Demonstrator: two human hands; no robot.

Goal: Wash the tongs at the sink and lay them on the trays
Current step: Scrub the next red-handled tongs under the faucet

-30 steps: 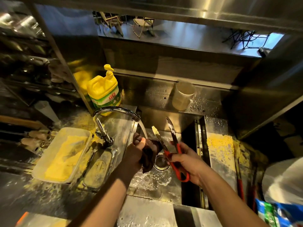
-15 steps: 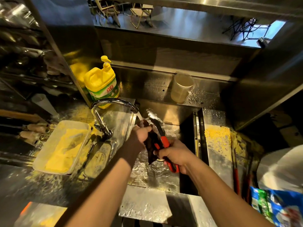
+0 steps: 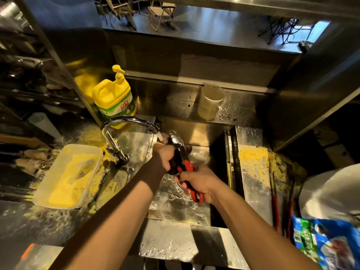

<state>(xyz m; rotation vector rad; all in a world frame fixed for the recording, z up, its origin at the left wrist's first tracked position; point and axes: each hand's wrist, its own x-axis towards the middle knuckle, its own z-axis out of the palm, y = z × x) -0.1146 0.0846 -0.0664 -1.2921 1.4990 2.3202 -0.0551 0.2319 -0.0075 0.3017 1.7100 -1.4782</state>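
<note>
Red-handled metal tongs (image 3: 187, 166) are held over the steel sink (image 3: 194, 211), their closed tips up under the running water from the curved tap (image 3: 128, 121). My right hand (image 3: 196, 182) grips the red handles near the hinge end. My left hand (image 3: 164, 157) grips a dark cloth (image 3: 176, 162) wrapped round the metal arms of the tongs. Much of the cloth is hidden by my fingers and the tongs.
A yellow dish-soap jug (image 3: 114, 98) stands behind the tap, a translucent cup (image 3: 209, 102) on the back ledge. A plastic tray of yellow crumbs (image 3: 68, 176) and a small steel tray (image 3: 115, 184) lie left of the sink. Other red-handled tongs (image 3: 275, 203) and a blue bag (image 3: 327, 246) lie right.
The tongs went from open and held apart from the cloth to closed, with their tips under the stream. My left hand has brought the cloth onto the metal arms and slid up along them.
</note>
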